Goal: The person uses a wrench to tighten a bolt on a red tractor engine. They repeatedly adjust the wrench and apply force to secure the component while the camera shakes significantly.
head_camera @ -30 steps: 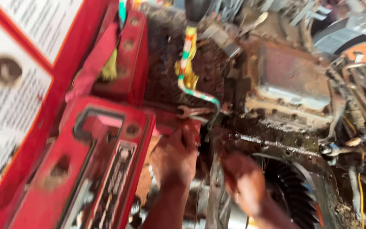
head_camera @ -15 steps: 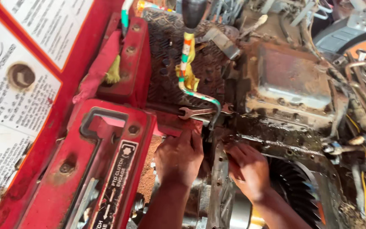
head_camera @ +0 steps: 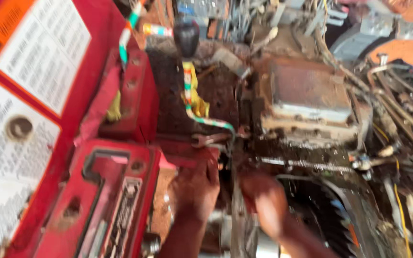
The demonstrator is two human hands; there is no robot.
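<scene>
Head view, looking down into a stripped, grimy machine body, the picture blurred by motion. The left hand (head_camera: 194,188) sits low at the centre, just right of the red cast housing (head_camera: 106,200), its fingers curled down against a dark upright metal plate (head_camera: 237,210) that runs between the two hands; whether the grip has closed on anything I cannot tell, as the fingertips are lost in blur and shadow. The right hand (head_camera: 266,203) lies just beyond that plate on its right, fingers bent toward the plate's edge, and the state of its grip is likewise unreadable. An open-ended spanner (head_camera: 211,139) lies flat on the red ledge just far of the left hand, apart from it and held by neither hand. A lever with a black knob (head_camera: 186,33) stands at the far centre, its stem wrapped in green and white tape, with a yellow rag (head_camera: 194,95) tied about it. To the right, a rusty box-shaped cover (head_camera: 309,98) sits far of the right hand, with a thin horizontal rod (head_camera: 307,165) between them. A large toothed gear (head_camera: 326,215) shows at the near right, beside the right forearm. A red panel with white printed labels (head_camera: 25,95) fills the left side.
</scene>
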